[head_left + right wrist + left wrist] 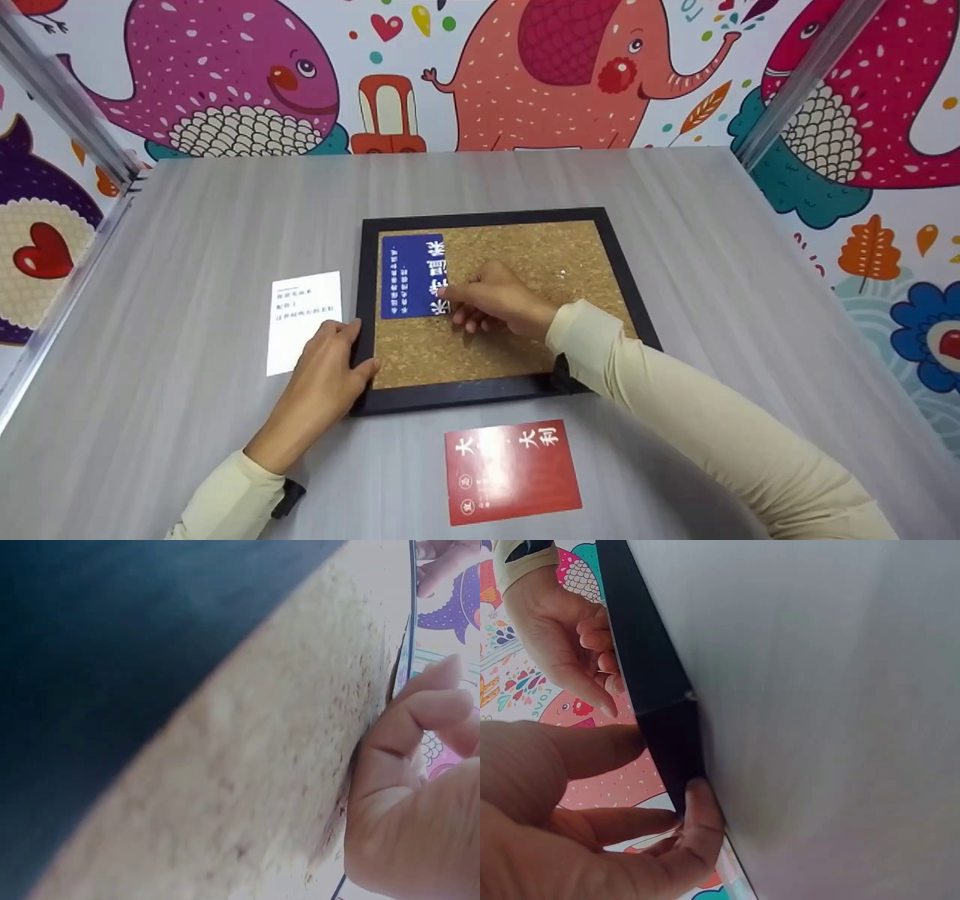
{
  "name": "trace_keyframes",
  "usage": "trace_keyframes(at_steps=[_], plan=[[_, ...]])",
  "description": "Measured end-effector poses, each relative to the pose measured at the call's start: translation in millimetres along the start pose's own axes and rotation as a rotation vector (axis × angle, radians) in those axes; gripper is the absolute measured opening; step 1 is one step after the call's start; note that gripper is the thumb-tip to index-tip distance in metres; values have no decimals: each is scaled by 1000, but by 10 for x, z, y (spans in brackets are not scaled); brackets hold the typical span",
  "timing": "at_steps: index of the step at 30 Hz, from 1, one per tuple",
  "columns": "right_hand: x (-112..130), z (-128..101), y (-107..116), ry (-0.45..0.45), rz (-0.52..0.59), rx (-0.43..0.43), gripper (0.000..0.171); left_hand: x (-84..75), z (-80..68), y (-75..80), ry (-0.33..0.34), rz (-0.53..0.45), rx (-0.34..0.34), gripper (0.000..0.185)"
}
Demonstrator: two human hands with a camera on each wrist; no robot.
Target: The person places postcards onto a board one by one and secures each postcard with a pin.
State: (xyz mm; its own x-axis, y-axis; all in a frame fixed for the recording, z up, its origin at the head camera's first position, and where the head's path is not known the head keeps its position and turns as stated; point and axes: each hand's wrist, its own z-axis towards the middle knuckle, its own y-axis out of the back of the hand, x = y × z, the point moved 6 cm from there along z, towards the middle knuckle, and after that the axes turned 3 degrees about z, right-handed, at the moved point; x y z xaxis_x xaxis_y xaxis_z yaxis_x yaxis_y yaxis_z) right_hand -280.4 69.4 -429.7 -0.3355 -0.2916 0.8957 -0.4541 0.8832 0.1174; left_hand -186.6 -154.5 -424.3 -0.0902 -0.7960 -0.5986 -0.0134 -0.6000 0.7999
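Observation:
A corkboard [510, 352] with a black frame lies on the table. My left hand [324, 367] grips the left side of its frame near the front corner, the thumb on top; the left wrist view shows fingers [697, 840] against the frame's outer edge [671, 742]. A blue card [409, 277] with white characters lies on the cork at the upper left. Over the board, my right hand [499, 300] has a fingertip at the card's right edge, the other fingers curled in. Whether it pinches anything is hidden. Tiny shiny specks [562, 274] lie on the cork right of the hand.
A white card [300, 300] with printed lines lies left of the board, partly behind my left hand. In front of the board lies a red card [514, 472] with white characters. Walls with cartoon animals [555, 75] stand around the grey table [247, 210].

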Motion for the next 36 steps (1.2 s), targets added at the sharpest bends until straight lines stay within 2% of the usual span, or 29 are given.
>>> trace_keyframes(at_steps=[4, 9, 24, 36], plan=[[14, -13, 26, -5, -1, 12, 27, -54, -22, 37, 10, -15, 21, 65], [30, -52, 62, 28, -53, 19, 19, -64, -29, 42, 28, -6, 33, 66], [26, -236, 94, 87, -88, 54, 14, -61, -34, 32, 30, -4, 41, 65], [5, -390, 261, 89, -69, -22, 16, -72, -42, 35, 34, -7, 38, 64]])
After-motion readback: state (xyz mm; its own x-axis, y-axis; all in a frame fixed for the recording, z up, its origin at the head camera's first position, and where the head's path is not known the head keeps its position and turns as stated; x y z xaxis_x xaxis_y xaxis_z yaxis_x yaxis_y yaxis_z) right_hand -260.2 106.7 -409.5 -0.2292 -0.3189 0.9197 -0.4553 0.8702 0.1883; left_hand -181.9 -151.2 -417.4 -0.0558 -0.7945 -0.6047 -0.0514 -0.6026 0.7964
